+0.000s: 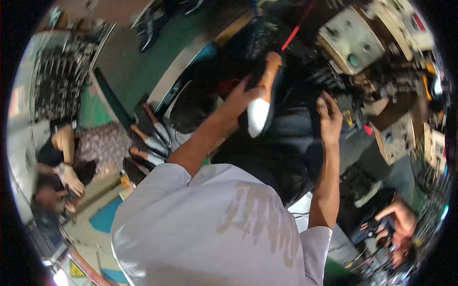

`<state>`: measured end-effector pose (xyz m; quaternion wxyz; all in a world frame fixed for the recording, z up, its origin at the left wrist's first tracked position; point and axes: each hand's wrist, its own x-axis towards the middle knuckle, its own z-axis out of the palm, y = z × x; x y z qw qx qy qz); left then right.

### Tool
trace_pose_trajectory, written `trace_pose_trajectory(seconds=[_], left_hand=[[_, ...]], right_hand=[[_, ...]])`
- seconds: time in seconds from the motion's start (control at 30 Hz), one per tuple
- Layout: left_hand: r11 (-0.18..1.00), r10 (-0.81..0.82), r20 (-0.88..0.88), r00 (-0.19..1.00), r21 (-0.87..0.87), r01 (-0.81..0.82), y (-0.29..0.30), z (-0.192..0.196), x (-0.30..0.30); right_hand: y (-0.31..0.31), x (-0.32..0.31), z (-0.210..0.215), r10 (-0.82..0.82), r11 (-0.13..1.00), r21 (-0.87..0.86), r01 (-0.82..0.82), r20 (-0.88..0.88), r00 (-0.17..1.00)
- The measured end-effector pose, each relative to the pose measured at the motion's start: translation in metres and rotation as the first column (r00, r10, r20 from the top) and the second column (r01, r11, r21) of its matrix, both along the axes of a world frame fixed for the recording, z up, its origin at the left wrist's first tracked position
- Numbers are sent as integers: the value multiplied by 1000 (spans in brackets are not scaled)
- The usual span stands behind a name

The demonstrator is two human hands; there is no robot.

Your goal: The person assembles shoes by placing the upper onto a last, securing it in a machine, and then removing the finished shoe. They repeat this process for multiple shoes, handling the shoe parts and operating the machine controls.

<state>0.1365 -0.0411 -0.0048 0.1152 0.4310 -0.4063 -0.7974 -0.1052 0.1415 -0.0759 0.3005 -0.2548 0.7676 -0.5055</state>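
My left hand (242, 98) is closed around the middle of a black shoe (258, 117), its fingers partly hidden. The shoe's long face toward me is white at the near end and orange-brown at the far end. To the right, above my dark-clothed lap, my right hand (330, 116) hangs with its fingers slightly bent and apart. Nothing shows in it. Beyond the shoe's far end, a thin red rod (290, 38) slants up and to the right.
More shoes (151, 140) with white and orange-brown faces are grouped left of my left forearm. A cream machine box with knobs (350, 40) stands at far right, with another control box (394, 139) nearer. Co-workers sit at the left (67, 157) and lower right (400, 221).
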Motion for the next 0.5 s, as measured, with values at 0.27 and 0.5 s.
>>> trace_pose_trajectory(seconds=[0.27,0.5], left_hand=[[736,651,289,702,-464,-493,-72,-19,249],[523,838,316,444,-697,-491,-37,-25,442]], right_hand=[[72,-8,-77,51,996,84,-22,-362,931],[75,-11,-82,51,996,84,-26,-310,949]])
